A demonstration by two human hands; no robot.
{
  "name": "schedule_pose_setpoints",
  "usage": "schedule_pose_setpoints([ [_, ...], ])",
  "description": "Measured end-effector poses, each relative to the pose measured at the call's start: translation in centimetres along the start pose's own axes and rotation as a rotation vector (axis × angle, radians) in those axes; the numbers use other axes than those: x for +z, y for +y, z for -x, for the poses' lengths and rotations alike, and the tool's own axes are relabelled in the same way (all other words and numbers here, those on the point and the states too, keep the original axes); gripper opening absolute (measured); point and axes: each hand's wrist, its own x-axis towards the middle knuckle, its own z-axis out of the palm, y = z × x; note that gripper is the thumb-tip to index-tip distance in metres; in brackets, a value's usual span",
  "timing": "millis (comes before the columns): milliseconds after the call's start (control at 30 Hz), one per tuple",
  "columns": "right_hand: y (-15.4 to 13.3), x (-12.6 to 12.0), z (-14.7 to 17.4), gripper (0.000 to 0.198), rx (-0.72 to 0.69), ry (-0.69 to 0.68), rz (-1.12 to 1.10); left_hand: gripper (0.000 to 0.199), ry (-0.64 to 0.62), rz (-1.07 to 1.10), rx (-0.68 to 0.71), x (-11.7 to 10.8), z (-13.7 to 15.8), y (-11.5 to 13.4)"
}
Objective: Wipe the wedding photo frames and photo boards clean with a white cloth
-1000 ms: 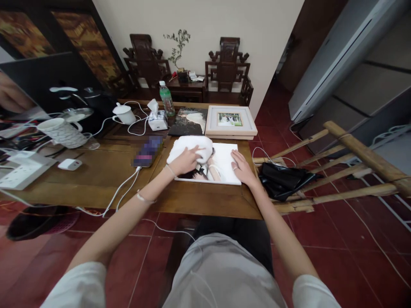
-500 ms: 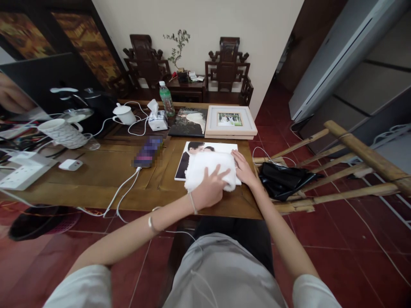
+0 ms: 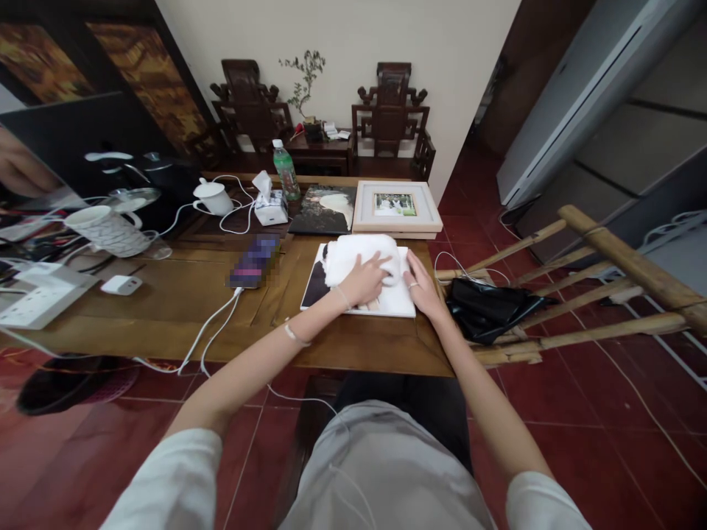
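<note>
1. White, fluffy cloth [image 3: 350, 252] under the left hand [image 3: 365, 282], spread over the middle and far part of a photo panel [image 3: 400, 299] lying flat on the wooden desk [image 3: 375, 355].
2. Left grip: released, palm down, fingers splayed across the cloth's top; impossible to tell whether any fabric is pinched beneath the palm.
3. Left forearm slanting in from lower left, elbow bent, with a thin bracelet [image 3: 343, 296] at the wrist and a bangle [image 3: 298, 336] farther up.
4. Right hand [image 3: 422, 285] at the panel's right edge, touching it; grip unclenched, fingers extended forward, a ring [image 3: 413, 285] on one finger.
5. Right forearm steeper, angling up and inward from lower right, elbow straighter than the left.
6. Just beyond the panel, side by side: a dark photo print [image 3: 325, 209] and a framed picture [image 3: 396, 206].
</note>
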Motion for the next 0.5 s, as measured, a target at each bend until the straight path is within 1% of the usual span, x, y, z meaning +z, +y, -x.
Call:
schedule_pose_setpoints([
  [100,-0.9,-0.6,0.1,0.063,0.009,0.049,-0.067,0.043,0.027,-0.01,0.029,0.5,-2.2,0.7],
  [200,-1.6,-1.0,0.2,0.064,-0.028,0.048,-0.111,0.045,0.016,-0.012,0.072,0.4,-2.0,2.8],
  [300,-1.8,-0.9,0.2,0.062,-0.064,0.028,-0.149,0.04,-0.02,-0.018,0.11,0.1,0.5,5.0],
  [367,-1.7,-0.7,0.2,0.06,-0.048,0.01,-0.129,0.038,-0.021,-0.016,0.121,-0.1,2.9,5.9],
  [433,-1.5,-0.4,0.2,0.058,-0.023,-0.007,-0.065,0.037,-0.006,-0.005,0.123,-0.4,5.2,6.2],
  [500,-1.2,-0.1,0.2,0.052,-0.033,-0.032,0.006,0.037,0.0,0.016,0.109,-0.6,7.1,5.9],
])
